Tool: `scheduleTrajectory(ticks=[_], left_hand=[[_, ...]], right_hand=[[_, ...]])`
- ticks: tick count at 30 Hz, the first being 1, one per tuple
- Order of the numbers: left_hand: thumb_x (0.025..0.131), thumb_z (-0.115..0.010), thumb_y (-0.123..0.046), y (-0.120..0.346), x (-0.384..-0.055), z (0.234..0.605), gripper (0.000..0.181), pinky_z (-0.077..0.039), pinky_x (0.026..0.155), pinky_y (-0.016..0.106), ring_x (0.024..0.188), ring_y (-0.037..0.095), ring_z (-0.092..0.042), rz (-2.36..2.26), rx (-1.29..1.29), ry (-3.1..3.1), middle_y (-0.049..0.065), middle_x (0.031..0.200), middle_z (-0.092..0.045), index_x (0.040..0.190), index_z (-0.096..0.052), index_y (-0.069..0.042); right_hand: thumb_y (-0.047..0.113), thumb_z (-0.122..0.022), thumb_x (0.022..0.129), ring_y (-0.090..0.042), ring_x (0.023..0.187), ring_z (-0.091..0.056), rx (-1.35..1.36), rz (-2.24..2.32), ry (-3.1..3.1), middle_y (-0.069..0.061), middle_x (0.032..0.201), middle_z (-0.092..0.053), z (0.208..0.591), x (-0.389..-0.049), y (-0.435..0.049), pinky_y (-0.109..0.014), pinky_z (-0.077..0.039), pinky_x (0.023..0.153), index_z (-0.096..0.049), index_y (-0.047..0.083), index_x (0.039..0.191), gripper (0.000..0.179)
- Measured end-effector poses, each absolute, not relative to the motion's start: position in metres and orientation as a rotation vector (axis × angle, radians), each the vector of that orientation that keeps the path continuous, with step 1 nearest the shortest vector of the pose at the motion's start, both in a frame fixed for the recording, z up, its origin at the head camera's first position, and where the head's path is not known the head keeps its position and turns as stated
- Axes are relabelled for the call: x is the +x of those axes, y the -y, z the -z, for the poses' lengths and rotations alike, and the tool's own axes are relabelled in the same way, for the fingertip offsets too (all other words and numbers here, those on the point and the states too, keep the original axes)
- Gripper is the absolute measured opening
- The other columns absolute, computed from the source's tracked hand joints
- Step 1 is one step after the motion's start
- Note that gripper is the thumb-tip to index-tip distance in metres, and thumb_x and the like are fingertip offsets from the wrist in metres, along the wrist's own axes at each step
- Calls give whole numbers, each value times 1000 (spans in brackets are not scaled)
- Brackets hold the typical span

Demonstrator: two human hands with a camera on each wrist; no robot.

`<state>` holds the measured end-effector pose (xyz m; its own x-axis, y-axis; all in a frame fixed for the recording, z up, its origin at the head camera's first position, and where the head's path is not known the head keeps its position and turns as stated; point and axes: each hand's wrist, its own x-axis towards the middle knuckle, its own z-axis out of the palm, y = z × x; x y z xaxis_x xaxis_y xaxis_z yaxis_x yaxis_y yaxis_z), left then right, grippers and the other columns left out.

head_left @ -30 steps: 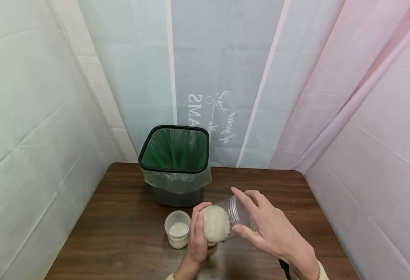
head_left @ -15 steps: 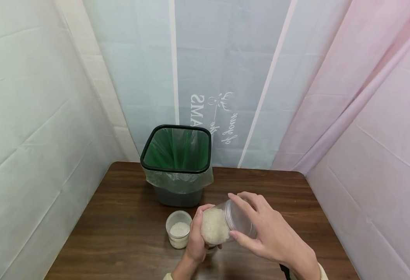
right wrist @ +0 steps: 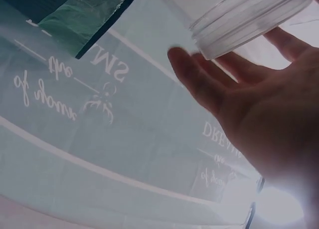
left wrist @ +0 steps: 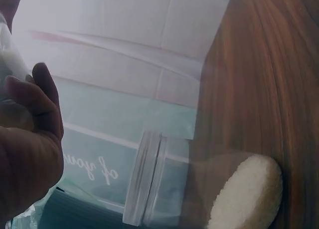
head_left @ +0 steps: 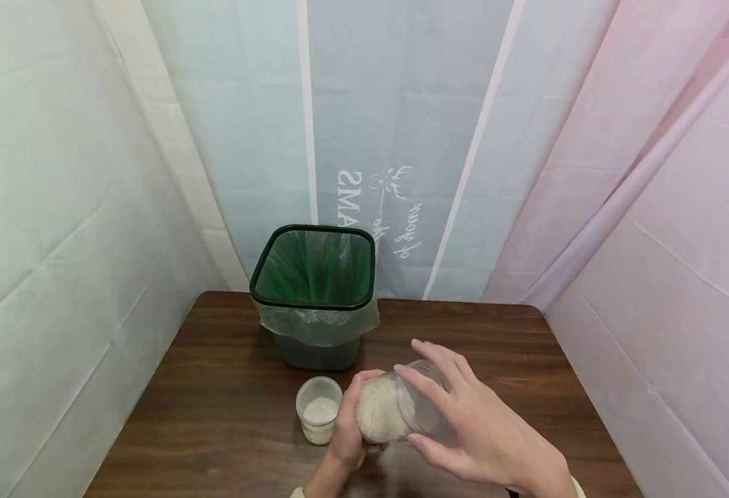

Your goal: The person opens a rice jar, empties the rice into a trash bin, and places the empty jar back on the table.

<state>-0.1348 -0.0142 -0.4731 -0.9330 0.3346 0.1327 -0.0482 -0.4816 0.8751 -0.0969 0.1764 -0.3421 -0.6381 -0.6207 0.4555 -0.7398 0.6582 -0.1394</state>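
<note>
A clear jar of rice (head_left: 377,411) is held tilted above the table, its ridged rim facing right. My left hand (head_left: 347,432) grips the rice-filled end. My right hand (head_left: 473,425) curves over the rim end, thumb on the near side and fingers across the top; in the right wrist view, the clear ridged rim (right wrist: 254,27) lies between its spread fingers. Just left of my left hand a second clear jar (head_left: 318,425) stands on the table with rice in it. In the left wrist view that standing jar (left wrist: 172,176) appears turned sideways, its rice at the bottom.
Behind the jars stands a dark bin (head_left: 317,351) with a black rim and a see-through liner. The brown wooden table (head_left: 215,401) ends at a printed light-blue curtain (head_left: 402,104), with pale cloth (head_left: 59,207) along the left side.
The held jar has tilted, its rim end coming lower and nearer. My right hand has moved slightly down with it, and its fingers have shifted around the rim. The standing jar stays put.
</note>
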Motion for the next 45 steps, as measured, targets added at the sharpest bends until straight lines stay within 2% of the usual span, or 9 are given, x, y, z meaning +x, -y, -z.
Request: scheduleTrajectory(ticks=[5,11,15,20,31,37,39,42,45], left_hand=[[108,-15,-38,13,-133,470,58,-54,84,30,99,11,-60,-2524,463,-1556,-5,115,-60,129,-42,9],[108,-15,-32,12,-130,469,55,-54,82,28,97,10,-61,-2552,511,-1599,-4,113,-61,127,-42,12],[108,-15,-29,12,-130,470,54,-54,82,26,96,9,-62,-2570,523,-1632,-3,112,-62,126,-44,13],[108,-16,-29,13,-129,472,53,-54,81,26,95,9,-62,-2577,505,-1660,-2,112,-61,125,-46,11],[108,-17,-39,16,-130,472,58,-55,80,28,95,9,-62,-2512,389,-1583,-3,111,-62,128,-43,9],[107,-20,-47,19,-132,472,55,-54,84,29,99,11,-61,-2405,280,-1465,-3,114,-61,128,-51,-7],[106,-19,-50,21,-133,474,54,-54,68,27,83,10,-63,-2353,297,-1407,-2,105,-64,127,-52,-12],[105,-18,-54,22,-135,475,56,-46,46,25,57,7,-58,-2280,355,-1325,-1,87,-65,125,-52,-15],[104,-16,-56,22,-134,475,56,-38,38,25,44,7,-51,-2262,377,-1303,-1,78,-64,124,-51,-16]], right_hand=[[56,-71,83,-24,136,-38,966,-398,2576,-9,158,-27,343,-96,-175,-42,-56,83,-35,25,152,84],[56,-70,83,-25,119,-53,846,-321,2643,-12,147,-40,348,-96,-177,-38,-55,69,-31,27,154,87],[60,-68,83,-12,97,-58,758,-312,2665,-11,134,-49,349,-95,-175,-26,-48,57,-31,30,154,86],[60,-68,84,1,75,-48,742,-364,2666,-4,123,-53,349,-94,-173,-18,-41,52,-35,32,152,80],[55,-68,86,-10,92,-54,870,-378,2549,-3,123,-53,349,-100,-173,-23,-48,58,-45,23,147,73],[52,-68,87,-13,100,-55,919,-400,2552,-3,129,-52,350,-102,-175,-24,-50,61,-44,25,147,70],[51,-68,88,-13,104,-55,941,-419,2562,-2,132,-51,350,-102,-175,-25,-51,65,-43,26,147,69],[49,-68,89,-14,112,-53,974,-454,2575,0,136,-49,349,-101,-176,-26,-53,72,-42,28,147,68],[46,-68,89,-15,119,-51,1007,-467,2567,0,140,-47,348,-102,-178,-28,-54,77,-41,27,148,67]])
